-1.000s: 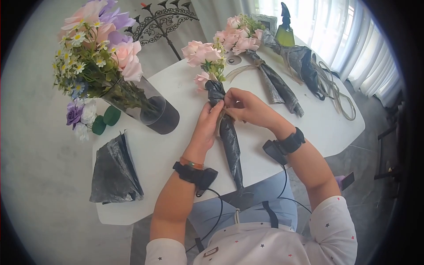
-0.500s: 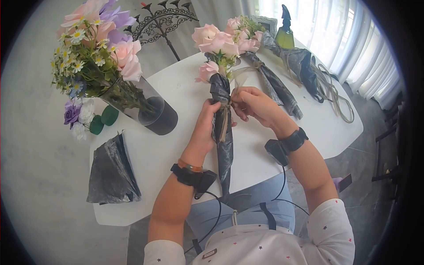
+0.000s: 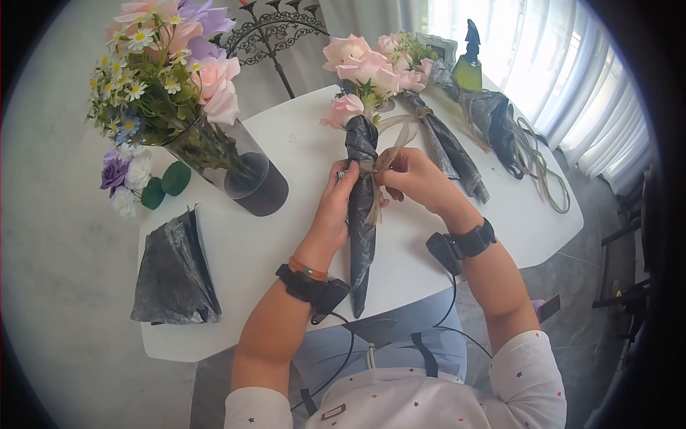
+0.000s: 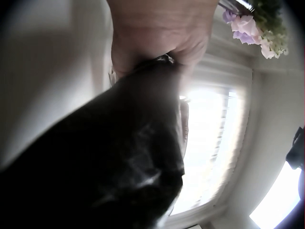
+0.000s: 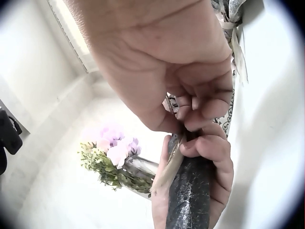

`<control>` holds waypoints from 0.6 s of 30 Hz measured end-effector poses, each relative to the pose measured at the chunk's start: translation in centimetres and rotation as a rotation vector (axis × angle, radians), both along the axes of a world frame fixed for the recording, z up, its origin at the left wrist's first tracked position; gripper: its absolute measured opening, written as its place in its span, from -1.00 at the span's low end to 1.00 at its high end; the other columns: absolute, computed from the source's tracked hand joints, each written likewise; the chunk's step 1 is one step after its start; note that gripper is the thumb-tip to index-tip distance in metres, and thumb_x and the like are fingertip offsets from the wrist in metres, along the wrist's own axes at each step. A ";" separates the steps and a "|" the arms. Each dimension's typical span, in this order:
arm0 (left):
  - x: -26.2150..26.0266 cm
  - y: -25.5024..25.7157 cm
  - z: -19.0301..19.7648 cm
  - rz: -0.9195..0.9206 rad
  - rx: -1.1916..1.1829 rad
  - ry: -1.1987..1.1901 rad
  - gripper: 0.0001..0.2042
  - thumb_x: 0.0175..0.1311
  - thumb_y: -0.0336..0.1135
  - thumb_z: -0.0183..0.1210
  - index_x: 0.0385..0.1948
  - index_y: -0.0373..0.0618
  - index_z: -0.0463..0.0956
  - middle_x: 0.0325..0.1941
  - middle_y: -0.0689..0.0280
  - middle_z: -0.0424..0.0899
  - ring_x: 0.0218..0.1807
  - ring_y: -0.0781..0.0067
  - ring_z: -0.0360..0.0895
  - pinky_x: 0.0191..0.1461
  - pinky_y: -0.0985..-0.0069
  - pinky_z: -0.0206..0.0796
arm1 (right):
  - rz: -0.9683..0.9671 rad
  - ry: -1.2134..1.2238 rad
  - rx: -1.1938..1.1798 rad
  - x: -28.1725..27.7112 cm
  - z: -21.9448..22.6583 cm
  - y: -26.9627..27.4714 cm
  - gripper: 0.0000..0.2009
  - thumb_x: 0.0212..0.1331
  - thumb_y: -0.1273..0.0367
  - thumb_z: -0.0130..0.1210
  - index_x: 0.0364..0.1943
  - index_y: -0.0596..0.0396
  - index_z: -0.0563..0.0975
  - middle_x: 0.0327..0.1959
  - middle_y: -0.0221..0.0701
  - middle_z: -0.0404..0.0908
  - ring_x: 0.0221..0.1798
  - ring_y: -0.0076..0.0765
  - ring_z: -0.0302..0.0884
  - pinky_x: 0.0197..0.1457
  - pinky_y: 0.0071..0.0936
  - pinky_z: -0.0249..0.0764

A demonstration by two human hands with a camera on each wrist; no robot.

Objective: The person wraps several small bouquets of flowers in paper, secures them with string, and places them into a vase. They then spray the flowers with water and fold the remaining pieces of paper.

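wrapped bouquet (image 3: 363, 239) gripped, ribbon (image 3: 374, 204) pinched

on my head feed, far left: purple and white flowers (image 3: 127, 175) beside a clear, dark-bottomed vase (image 3: 259, 187). the vase leans and holds a mixed bunch (image 3: 153, 82) of daisies, pink roses and lilac blooms. below it i see dark wrapping paper (image 3: 177, 268), folded, on the white table (image 3: 307, 136).

next, the left hand (image 3: 333, 209): fingers curled round the wrapped bouquet, thumb lying near the tie. the bouquet is midway between the vase and the second bouquet, pink roses (image 3: 364, 68) away from the person, narrow wrapped end toward them. the ribbon circles its upper part, one tail hanging down the wrap. my left wrist feed is blurred and largely filled by dark wrap.

the right hand (image 3: 413, 179) is just right of the tie, thumb and fingers pinching the ribbon; i read this from both head and right wrist feeds.

further right: a second bouquet (image 3: 454, 150), tied and lying on the table, then a green bottle (image 3: 468, 74) behind another dark wrap (image 3: 504, 136), and loops of cord (image 3: 536, 157) near the table's right edge.
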State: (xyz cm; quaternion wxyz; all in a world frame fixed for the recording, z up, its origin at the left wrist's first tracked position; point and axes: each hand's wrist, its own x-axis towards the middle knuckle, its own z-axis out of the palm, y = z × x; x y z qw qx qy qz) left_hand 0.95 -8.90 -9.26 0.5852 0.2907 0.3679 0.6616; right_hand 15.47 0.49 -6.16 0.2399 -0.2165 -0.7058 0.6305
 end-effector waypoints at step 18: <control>2.0 -0.9 3.2 0.085 -0.077 -0.144 -0.54 0.38 0.09 -0.16 -0.09 -0.16 0.43 -0.38 0.26 0.56 -0.35 0.46 0.51 -0.24 0.52 0.36 | 0.084 0.318 -0.394 0.4 0.1 0.5 -0.91 0.16 0.49 -0.11 -0.26 0.15 0.33 -0.62 -0.45 0.39 -0.71 -0.60 0.26 -0.67 -0.67 0.14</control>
